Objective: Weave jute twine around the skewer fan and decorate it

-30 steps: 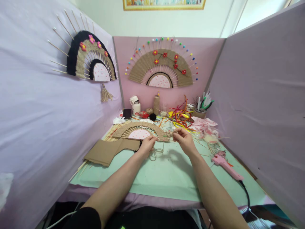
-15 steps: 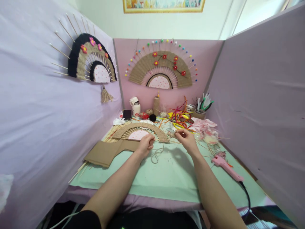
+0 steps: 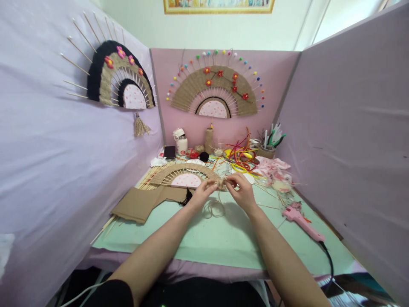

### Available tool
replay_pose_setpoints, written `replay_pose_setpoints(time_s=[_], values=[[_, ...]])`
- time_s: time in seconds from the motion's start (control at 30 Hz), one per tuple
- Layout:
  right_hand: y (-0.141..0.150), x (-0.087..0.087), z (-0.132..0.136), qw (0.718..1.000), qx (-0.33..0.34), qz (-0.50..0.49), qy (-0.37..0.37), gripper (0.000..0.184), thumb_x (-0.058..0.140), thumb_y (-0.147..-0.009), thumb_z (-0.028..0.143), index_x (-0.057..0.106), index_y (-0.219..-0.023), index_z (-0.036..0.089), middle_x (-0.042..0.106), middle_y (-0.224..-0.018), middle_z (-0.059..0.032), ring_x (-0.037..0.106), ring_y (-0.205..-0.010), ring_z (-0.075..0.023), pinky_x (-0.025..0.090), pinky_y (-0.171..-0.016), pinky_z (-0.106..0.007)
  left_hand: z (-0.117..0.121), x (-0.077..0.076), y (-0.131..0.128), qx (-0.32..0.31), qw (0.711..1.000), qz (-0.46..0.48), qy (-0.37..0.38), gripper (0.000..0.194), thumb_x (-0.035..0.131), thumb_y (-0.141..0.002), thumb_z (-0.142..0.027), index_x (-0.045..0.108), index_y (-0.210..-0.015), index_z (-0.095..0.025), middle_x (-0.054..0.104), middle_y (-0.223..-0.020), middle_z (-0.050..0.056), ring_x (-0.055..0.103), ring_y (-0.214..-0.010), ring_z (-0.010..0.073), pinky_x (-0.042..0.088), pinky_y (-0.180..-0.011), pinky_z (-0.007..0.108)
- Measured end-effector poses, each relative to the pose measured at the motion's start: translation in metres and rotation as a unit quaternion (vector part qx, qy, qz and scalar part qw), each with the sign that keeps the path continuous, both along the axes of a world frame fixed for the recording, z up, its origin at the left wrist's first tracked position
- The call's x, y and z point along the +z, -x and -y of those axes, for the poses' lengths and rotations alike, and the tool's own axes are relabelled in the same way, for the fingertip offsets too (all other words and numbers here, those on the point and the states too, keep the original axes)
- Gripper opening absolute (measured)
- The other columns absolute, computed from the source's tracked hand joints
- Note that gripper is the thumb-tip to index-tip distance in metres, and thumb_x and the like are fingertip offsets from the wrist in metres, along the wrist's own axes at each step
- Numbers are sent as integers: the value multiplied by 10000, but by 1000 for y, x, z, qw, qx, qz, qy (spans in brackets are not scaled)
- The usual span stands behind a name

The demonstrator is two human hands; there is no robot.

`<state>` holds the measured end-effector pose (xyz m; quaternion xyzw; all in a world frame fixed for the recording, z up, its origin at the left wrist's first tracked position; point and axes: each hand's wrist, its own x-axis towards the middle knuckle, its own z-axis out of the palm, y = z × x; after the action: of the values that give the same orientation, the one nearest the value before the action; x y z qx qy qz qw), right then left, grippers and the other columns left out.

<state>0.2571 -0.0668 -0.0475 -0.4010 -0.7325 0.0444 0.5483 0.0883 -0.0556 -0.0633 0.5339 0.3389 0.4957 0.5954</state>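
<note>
My left hand [image 3: 204, 192] and my right hand [image 3: 240, 189] meet close together over the table, fingers pinched on a small bundle of jute twine [image 3: 221, 183] between them. A loose loop of the twine [image 3: 214, 209] hangs below onto the green cloth. Just behind my hands lies a fan-shaped woven piece [image 3: 169, 171] of twine and sticks with a pink dotted half circle [image 3: 186, 181]; its right end is partly hidden by my hands. A black tassel [image 3: 187, 197] lies left of my left hand, by a piece of brown cardboard [image 3: 137, 205].
A pink glue gun [image 3: 303, 224] with a black cord lies at the right. Along the back stand a white bottle [image 3: 181, 143], a twine spool [image 3: 208, 140], coloured pipe cleaners [image 3: 243, 155] and a tool holder [image 3: 267, 152]. Finished fans hang on the panels [image 3: 230, 76].
My hands have come together from apart, the right moving left and the left moving right, onto the twine bundle. The black tassel shows more fully now.
</note>
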Motion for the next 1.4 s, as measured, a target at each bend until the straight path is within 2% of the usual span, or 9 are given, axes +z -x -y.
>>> replay_pose_setpoints(time_s=[0.2,0.33,0.5,0.73,0.87,1.0,1.13,1.27,1.4], values=[[2,-6,-3,998,-6,63,-26,112,508,-842,197,605,-892,222,583,-871,-68,552,-812,-184,463,-706,-314,1,-3,3,-178,967,35,179,311,705,-693,-399,576,-786,-132,394,-459,-80,349,-394,33,347,-471,173],[-5,-1,-3,997,12,74,16,101,521,-835,221,622,-842,217,592,-836,-63,549,-797,-187,456,-725,-326,-10,-4,12,-76,984,25,160,333,665,-698,-444,532,-678,-139,174,-436,-128,101,-368,16,72,-375,166],[-8,0,-5,971,119,-117,172,140,599,-773,335,597,-801,199,604,-735,-28,538,-618,-144,461,-560,-276,-16,-6,14,22,990,10,137,273,631,-687,-393,504,-627,-158,201,-426,-115,110,-371,26,54,-380,183],[-27,2,-13,976,-81,-181,90,171,608,-736,351,622,-781,186,620,-800,-55,557,-722,-173,460,-625,-295,-2,5,14,-166,978,-2,123,246,649,-663,-338,535,-567,-142,234,-417,-95,135,-372,23,81,-377,192],[-36,7,-9,955,74,-115,262,194,663,-681,365,627,-729,180,610,-674,-22,526,-599,-145,435,-556,-275,-19,11,25,26,984,134,114,247,580,-662,-343,435,-548,-178,212,-437,-95,135,-380,36,115,-364,178],[-38,7,-13,894,158,-315,278,237,686,-663,394,589,-765,203,592,-700,-3,507,-565,-114,431,-528,-259,-28,3,27,93,984,95,121,214,543,-658,-286,420,-519,-179,237,-417,-93,126,-361,31,89,-352,172],[-46,0,-25,867,16,-473,154,246,708,-633,360,569,-757,201,577,-745,0,500,-573,-96,426,-517,-234,-11,3,26,-35,993,0,115,147,656,-571,-153,544,-476,-141,395,-395,-43,279,-362,34,155,-364,179],[-45,-2,-25,920,-67,-369,115,224,681,-680,352,607,-800,178,595,-752,-18,522,-614,-120,449,-550,-254,6,18,33,-421,888,-163,90,233,729,-620,-346,721,-746,-150,656,-682,86,579,-643,164,410,-574,252],[-29,2,-13,975,-53,-203,66,160,613,-762,340,606,-806,187,606,-793,-44,547,-699,-160,472,-618,-296,-3,16,30,-282,950,-84,104,478,619,-691,-562,699,-876,-129,665,-886,120,577,-716,146,419,-640,243]])
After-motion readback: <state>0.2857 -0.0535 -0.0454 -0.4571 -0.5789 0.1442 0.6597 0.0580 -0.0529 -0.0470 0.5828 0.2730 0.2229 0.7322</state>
